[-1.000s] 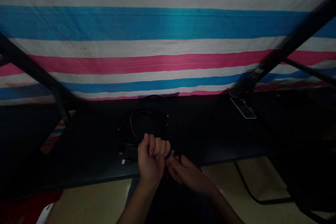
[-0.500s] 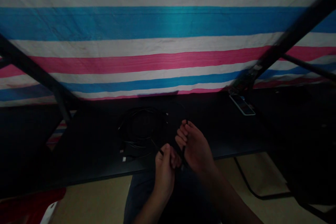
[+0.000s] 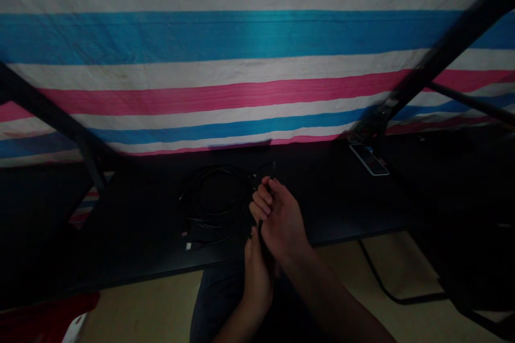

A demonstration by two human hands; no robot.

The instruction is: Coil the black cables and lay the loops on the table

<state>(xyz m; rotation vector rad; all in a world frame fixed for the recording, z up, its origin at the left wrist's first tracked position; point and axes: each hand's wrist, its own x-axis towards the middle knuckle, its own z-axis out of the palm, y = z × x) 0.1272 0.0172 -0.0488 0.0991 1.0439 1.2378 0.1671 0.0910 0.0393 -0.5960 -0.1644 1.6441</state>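
Seemingly, the handling is standing partway: across the desk (image 3: 132, 220), a coil of dark cables (image 3: 215, 169) is lying looped and looking finished. Over the desk's near edge, the right hand (image 3: 281, 220) is curling around a black cable (image 3: 260, 229), which is looking unfinished; the left hand (image 3: 258, 274) is resting just below, partly hidden, so its grip cannot be told. Lengthwise, the black cable is running away from the person, neither end clearly showing its direction.
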